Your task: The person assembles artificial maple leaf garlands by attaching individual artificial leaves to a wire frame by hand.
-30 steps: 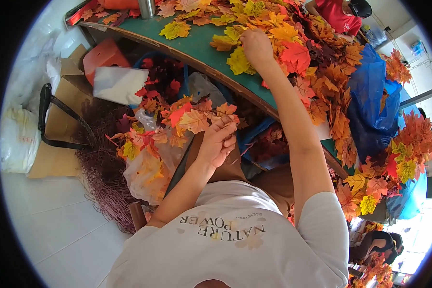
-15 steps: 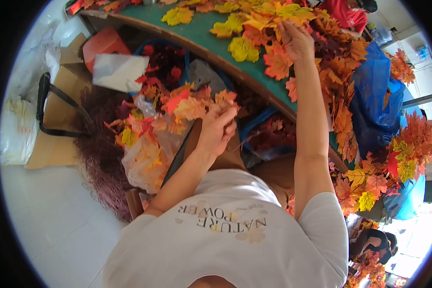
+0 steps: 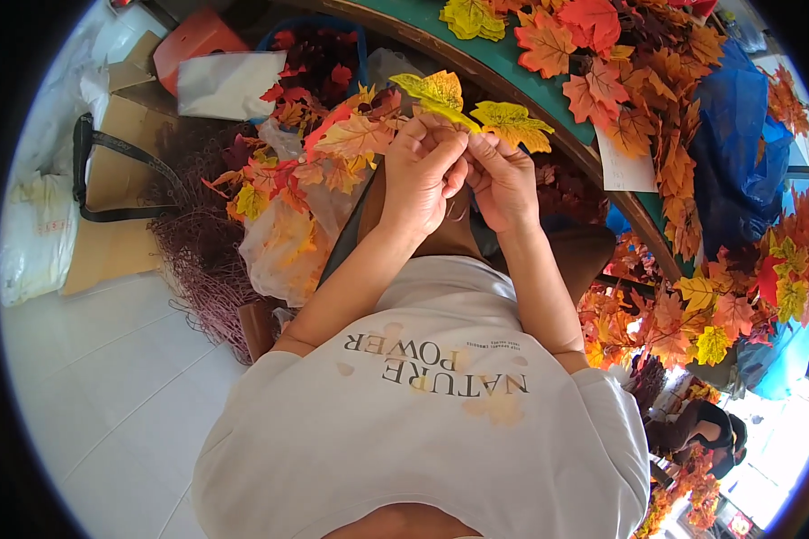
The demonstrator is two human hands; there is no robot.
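Note:
In front of my lap my two hands meet, fingers pinched. My left hand [image 3: 425,175] is closed at the end of an artificial maple-leaf garland [image 3: 355,136], whose orange, red and yellow leaves trail off to the left. Between the fingertips of my right hand [image 3: 505,184] is the stem end of yellow-green artificial maple leaves [image 3: 514,124]. Another yellow-green leaf [image 3: 439,93] stands up above my left fingers. The joint where stems and garland meet is hidden by my fingers.
Orange and red leaves [image 3: 593,90] lie on the green-topped table [image 3: 413,16] ahead. Dark wiry stems [image 3: 198,242] bunch at left beside a cardboard box [image 3: 117,207]. A blue bag [image 3: 737,144] stands at right. A bin of dark red leaves [image 3: 319,67] sits under the table edge.
My right hand has come back from the leaf pile on the table to my left hand, bringing yellow-green leaves. The view has shifted, with the table now higher in the picture.

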